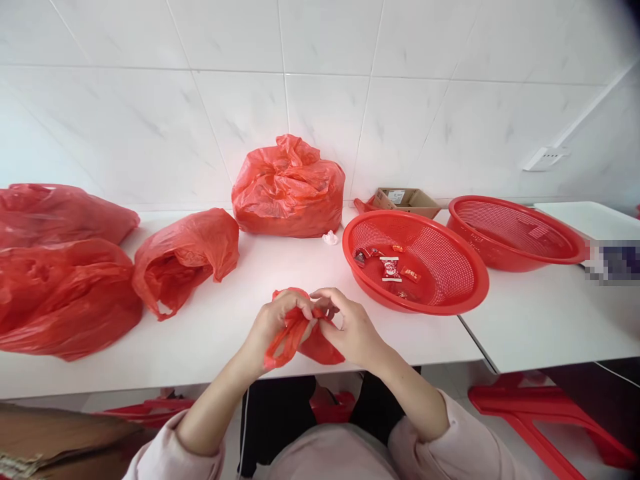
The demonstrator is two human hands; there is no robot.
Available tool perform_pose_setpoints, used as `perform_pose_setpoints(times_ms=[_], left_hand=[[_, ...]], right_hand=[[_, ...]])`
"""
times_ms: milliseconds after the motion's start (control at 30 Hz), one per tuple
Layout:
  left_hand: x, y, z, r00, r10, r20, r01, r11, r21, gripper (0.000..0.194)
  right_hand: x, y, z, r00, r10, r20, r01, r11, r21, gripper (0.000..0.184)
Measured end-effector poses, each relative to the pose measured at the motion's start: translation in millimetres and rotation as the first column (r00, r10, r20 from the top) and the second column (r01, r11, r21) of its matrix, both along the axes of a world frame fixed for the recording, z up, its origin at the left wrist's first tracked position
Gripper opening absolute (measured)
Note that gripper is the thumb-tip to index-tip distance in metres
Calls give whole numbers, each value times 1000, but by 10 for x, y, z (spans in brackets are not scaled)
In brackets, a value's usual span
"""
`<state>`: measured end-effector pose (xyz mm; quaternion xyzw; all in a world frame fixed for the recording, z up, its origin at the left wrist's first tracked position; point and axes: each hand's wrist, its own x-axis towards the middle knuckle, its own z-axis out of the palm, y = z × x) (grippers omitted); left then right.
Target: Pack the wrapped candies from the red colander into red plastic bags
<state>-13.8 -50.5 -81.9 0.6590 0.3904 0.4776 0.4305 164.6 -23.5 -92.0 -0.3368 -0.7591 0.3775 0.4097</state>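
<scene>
A small red plastic bag (324, 345) is between my two hands, just over the table's front edge. My left hand (280, 320) is closed on its gathered top, with a loop of the bag hanging below the fingers. My right hand (351, 328) pinches the bag close beside the left fingertips. What the bag holds, if anything, is hidden. To the right of my hands stands a red plastic basket (463, 283), with several wrapped sweets (391, 269) scattered on its bottom.
A second red basket (510, 257) stands farther right, near a cardboard tray (415, 202). A full red bag (287, 200) sits against the tiled wall. An open-mouthed red bag (195, 243) and bulky red bags (65, 293) are at left. Crumpled tissue (330, 237) lies mid-table.
</scene>
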Motion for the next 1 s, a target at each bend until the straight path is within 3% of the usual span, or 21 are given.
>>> perform_pose_setpoints(times_ms=[100, 167, 233, 333, 433, 567, 667, 733, 800, 900, 1000], left_hand=[[9, -1, -89, 984, 164, -70, -148, 970, 195, 19], [1, 2, -163, 944, 310, -113, -252, 899, 360, 22], [-14, 6, -229, 912, 392, -121, -304, 843, 445, 26], [-29, 7, -264, 898, 440, -25, -387, 815, 431, 24], [-34, -2, -202, 906, 418, -71, -364, 852, 376, 20], [-85, -21, -45, 920, 319, -230, -265, 935, 237, 11], [-155, -46, 72, 944, 97, -315, -84, 995, 55, 14], [-187, -64, 132, 935, -102, -340, 87, 994, -59, 17], [-204, -72, 161, 917, -181, -357, 152, 983, -107, 15], [-252, -50, 137, 892, -115, -438, 97, 993, -63, 18], [-366, -21, 83, 853, 53, -520, 25, 990, 141, 19]], right_hand=[[-93, -99, -83, 998, -22, -60, 16, 995, -97, 28], [-150, -197, -119, 997, -25, -73, 18, 996, -92, 24], [-185, -266, -123, 995, 12, -104, -21, 996, -90, 22], [-175, -248, -67, 969, 73, -237, -131, 961, -242, 17], [-119, -127, 30, 943, 60, -328, -194, 899, -393, 22], [-49, -33, 123, 979, 103, -173, -162, 915, -370, 18], [7, -41, 150, 993, 107, 54, -91, 967, -238, 8], [60, -48, 174, 961, 81, 266, -77, 997, -25, 7], [126, -51, 214, 887, 12, 462, -134, 963, 233, 10], [218, -76, 272, 788, -96, 608, -259, 844, 469, 15], [259, -158, 243, 765, -114, 633, -304, 803, 512, 19]])
